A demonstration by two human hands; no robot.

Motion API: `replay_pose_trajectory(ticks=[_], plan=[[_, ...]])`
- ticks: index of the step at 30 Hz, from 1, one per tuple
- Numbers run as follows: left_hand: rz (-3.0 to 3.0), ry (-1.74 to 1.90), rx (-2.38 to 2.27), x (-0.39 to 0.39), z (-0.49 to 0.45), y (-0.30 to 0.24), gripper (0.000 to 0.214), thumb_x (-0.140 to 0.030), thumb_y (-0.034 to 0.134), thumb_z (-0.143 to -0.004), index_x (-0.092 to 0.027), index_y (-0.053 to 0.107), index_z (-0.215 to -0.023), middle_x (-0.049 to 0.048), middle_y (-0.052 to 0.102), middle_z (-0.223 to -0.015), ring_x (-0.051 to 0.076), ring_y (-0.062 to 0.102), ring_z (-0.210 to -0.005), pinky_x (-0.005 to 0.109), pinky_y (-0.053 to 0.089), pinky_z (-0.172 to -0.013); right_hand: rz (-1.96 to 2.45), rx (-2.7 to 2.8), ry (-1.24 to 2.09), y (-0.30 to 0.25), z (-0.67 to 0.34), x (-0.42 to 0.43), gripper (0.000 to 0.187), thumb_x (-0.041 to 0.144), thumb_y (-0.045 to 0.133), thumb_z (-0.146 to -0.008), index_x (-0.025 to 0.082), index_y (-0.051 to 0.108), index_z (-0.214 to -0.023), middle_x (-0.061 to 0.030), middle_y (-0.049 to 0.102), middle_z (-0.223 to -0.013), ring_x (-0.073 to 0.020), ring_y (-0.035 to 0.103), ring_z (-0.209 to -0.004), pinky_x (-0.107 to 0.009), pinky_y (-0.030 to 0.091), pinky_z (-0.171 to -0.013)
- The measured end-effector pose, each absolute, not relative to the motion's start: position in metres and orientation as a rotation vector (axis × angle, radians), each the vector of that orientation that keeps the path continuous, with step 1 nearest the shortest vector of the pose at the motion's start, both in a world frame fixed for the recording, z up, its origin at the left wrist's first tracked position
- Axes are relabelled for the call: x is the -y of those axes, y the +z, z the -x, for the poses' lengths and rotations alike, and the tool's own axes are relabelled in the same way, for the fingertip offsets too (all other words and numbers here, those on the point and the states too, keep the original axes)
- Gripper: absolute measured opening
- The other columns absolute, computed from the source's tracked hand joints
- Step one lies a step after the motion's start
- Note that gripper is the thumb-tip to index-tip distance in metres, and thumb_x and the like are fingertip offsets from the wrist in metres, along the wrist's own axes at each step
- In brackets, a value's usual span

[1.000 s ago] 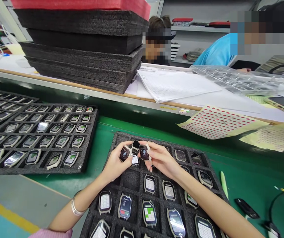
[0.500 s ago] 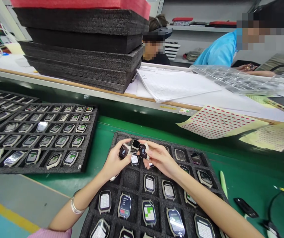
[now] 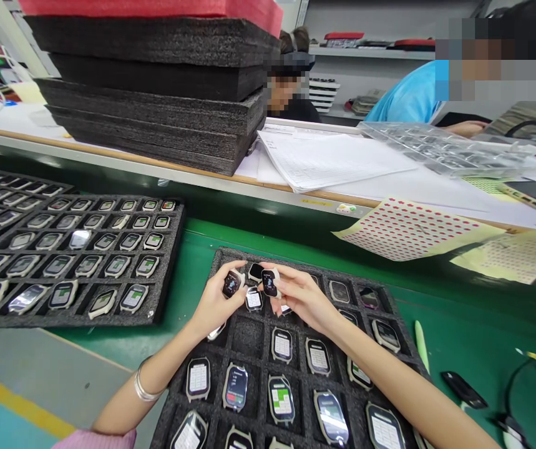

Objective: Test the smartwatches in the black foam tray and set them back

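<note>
My left hand (image 3: pixel 219 300) grips a smartwatch (image 3: pixel 233 284) without a strap, its dark screen lit and facing me. A second smartwatch (image 3: pixel 270 283) with a similar lit screen is pinched in the fingers of my right hand (image 3: pixel 301 294). Both are held side by side just above the far part of a black foam tray (image 3: pixel 248 337). Watch bodies sit in most of the tray's visible pockets, many with white or green lit screens, such as one watch (image 3: pixel 281 399) near the middle. My hands and forearms hide part of the far rows.
Another foam tray of watches (image 3: pixel 170 274) lies to the left on the green bench (image 3: pixel 197 240). Stacked black foam (image 3: pixel 155 87) stands on the shelf ahead, beside papers (image 3: pixel 333 159). A green pen-like stick (image 3: pixel 421 346) and black device (image 3: pixel 464 390) lie right. Two people sit beyond.
Both hands stay almost still with the two smartwatches. Across the bench, the person in blue has shifted, and the small object in that person's hand no longer shows.
</note>
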State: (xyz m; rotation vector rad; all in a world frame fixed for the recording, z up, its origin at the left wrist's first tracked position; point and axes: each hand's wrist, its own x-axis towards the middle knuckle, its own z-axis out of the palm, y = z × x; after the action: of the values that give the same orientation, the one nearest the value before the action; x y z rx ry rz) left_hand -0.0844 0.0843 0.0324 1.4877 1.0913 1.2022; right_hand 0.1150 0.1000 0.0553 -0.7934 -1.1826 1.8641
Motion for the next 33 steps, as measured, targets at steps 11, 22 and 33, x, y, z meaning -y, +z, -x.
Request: replay_pose_trajectory(ticks=[11,22,33], plan=[[-1.163,1.145,-0.931,-0.09,0.084,0.028,0.054,-0.022,0.062,-0.074,-0.014,0.046,-0.125,-0.0002,0.06,-0.072,0.012,0.053,-0.054,0.025,0.047,-0.054,0.768,1.164,1.971,0.057,-0.119,-0.103,0.04,0.027,0.063,-0.084,0.017,0.053,-0.121,-0.0117,0.066,-0.098,-0.017,0.065,-0.064,-0.026,0.052,-0.051],[-1.003,1.061,-0.747,-0.089,0.093,0.037,0.048,-0.012,0.05,-0.075,-0.015,0.049,-0.123,0.0096,0.067,-0.101,0.023,0.064,-0.09,0.033,0.054,-0.072,0.831,1.254,1.82,0.052,-0.12,-0.102,0.046,0.019,0.064,-0.079,0.018,0.051,-0.123,-0.007,0.065,-0.091,-0.0212,0.069,-0.064,-0.03,0.055,-0.052],[-1.042,1.044,-0.722,-0.088,0.095,0.037,0.047,-0.012,0.051,-0.075,-0.015,0.051,-0.123,0.0083,0.067,-0.099,0.022,0.064,-0.089,0.032,0.055,-0.071,0.809,1.298,1.761,0.051,-0.12,-0.097,0.044,0.025,0.062,-0.083,0.016,0.051,-0.125,-0.0086,0.069,-0.086,-0.0239,0.071,-0.062,-0.029,0.056,-0.047]])
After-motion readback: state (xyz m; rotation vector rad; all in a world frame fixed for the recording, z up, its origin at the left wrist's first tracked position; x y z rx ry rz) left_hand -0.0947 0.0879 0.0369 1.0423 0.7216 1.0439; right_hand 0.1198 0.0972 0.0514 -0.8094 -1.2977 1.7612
